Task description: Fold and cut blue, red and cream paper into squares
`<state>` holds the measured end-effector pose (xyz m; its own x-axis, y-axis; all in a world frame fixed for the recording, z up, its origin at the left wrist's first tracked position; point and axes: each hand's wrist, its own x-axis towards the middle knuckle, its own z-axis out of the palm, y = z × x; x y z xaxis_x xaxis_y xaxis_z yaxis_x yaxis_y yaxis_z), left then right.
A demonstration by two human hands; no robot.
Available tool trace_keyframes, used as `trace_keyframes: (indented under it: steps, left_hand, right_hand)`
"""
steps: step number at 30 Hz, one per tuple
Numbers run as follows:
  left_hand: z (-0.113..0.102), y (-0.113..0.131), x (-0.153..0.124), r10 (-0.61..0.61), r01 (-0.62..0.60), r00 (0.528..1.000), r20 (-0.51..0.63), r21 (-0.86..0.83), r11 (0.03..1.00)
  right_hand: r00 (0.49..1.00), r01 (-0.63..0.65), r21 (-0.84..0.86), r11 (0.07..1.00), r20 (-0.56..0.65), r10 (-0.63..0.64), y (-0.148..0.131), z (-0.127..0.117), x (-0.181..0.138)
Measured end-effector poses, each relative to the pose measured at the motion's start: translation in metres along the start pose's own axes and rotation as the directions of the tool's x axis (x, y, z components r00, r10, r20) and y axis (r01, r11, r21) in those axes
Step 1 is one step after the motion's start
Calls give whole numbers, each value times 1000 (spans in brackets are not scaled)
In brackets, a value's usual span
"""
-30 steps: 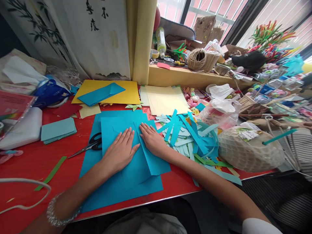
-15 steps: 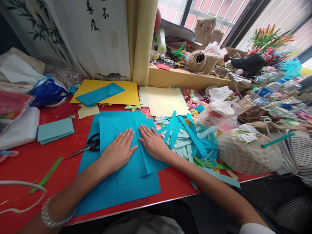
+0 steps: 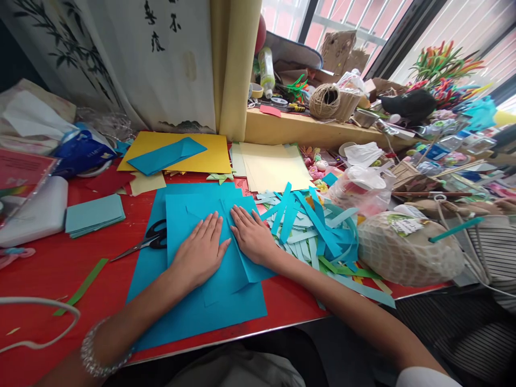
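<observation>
Both my hands lie flat on folded blue paper at the middle of the red table. My left hand presses its left part, fingers stretched out and together. My right hand presses the right flap beside it, fingers also flat. The folded sheet rests on a larger blue sheet. Black-handled scissors lie just left of my left hand, partly on the blue sheet.
A heap of cut blue paper strips lies right of my right hand. A netted bag sits further right. Yellow sheets, cream sheets and a pale blue stack lie behind and left. The windowsill is crowded.
My hands stay pressed on the paper; the folded sheet's lower edge has shifted slightly under them. The view wobbles a little.
</observation>
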<state>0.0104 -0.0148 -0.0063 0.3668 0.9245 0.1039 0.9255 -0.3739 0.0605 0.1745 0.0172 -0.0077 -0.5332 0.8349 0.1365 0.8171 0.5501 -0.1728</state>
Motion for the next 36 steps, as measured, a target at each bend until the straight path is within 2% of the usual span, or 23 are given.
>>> trace_keyframes:
  steps: [5, 9, 15, 23, 36]
  left_hand:
    - [-5, 0, 1, 27, -24, 998, -53, 56, 998]
    - [-8, -2, 3, 68, -67, 998, -15, 71, 995]
    - [-2, -8, 4, 44, -47, 998, 43, 67, 997]
    - [3, -4, 3, 27, -27, 1000, -7, 81, 996]
    - [6, 5, 1, -14, 21, 998, -54, 117, 993]
  right_hand:
    - [999, -50, 0, 999, -8, 50, 3, 3, 8]
    - [998, -60, 36, 998, 8, 60, 7, 3, 15]
    - [997, 64, 48, 997, 28, -65, 7, -1, 5]
    - [1000, -2, -18, 1000, -5, 2, -2, -1, 2]
    - [997, -25, -35, 999, -70, 22, -6, 4, 1]
